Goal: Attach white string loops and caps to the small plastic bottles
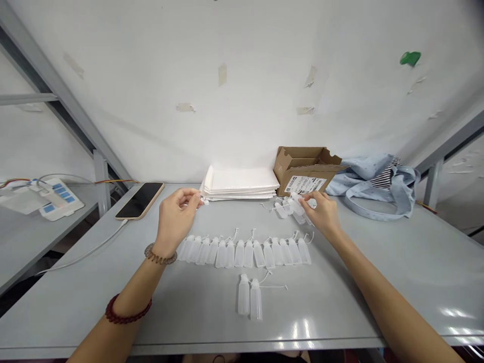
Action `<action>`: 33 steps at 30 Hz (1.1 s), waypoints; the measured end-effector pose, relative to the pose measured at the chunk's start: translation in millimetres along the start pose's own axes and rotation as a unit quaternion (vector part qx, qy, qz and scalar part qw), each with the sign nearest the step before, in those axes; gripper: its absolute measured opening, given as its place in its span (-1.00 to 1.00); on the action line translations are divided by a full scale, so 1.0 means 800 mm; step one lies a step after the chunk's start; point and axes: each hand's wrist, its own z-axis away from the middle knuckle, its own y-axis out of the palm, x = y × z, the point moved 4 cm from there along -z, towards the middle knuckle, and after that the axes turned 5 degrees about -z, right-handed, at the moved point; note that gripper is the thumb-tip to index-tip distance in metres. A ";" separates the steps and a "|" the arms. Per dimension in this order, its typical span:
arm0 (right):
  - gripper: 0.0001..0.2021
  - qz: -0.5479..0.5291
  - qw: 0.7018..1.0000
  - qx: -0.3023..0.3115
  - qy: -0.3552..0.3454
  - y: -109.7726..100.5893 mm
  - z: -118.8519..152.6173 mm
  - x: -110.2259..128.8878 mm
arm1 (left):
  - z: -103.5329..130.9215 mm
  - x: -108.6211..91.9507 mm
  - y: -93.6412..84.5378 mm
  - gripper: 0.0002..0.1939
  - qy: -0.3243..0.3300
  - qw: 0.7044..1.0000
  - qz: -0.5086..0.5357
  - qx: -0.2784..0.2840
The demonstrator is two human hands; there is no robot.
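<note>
My left hand (177,218) is closed in a pinch at the left corner of a white stack. Small white bits (205,202) show by its fingertips, but what it pinches is too small to tell. My right hand (322,210) pinches a small translucent plastic bottle (295,196) over a little heap of similar bottles (298,218). Between the hands and nearer to me lies a row of several such bottles (239,253), with thin white strings at their necks. Two more bottles (250,298) lie side by side closer to the front edge.
The white stack of flat envelopes or sheets (242,181) lies against the wall, beside an open cardboard box (304,176). A light blue cloth bag (378,189) is at the back right. A phone (139,200) with a white cable (91,252) lies left on the grey table (181,322).
</note>
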 end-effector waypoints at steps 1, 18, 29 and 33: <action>-0.85 -0.005 1.000 -0.002 -0.004 -0.002 0.000 0.001 | -0.003 0.001 -0.004 -0.78 -0.003 1.000 -0.018 -0.002; -0.77 -0.023 0.930 0.357 0.079 -0.038 0.013 0.053 | -0.043 0.076 -0.035 -0.73 -0.086 0.873 -0.427 0.221; -0.72 -0.065 0.871 0.468 0.133 -0.049 0.035 0.052 | -0.040 0.081 -0.036 -0.90 -0.149 0.861 -0.389 0.291; -0.76 -0.134 0.856 0.485 0.116 -0.047 0.043 0.087 | -0.038 0.079 -0.034 -0.90 -0.174 0.868 -0.364 0.289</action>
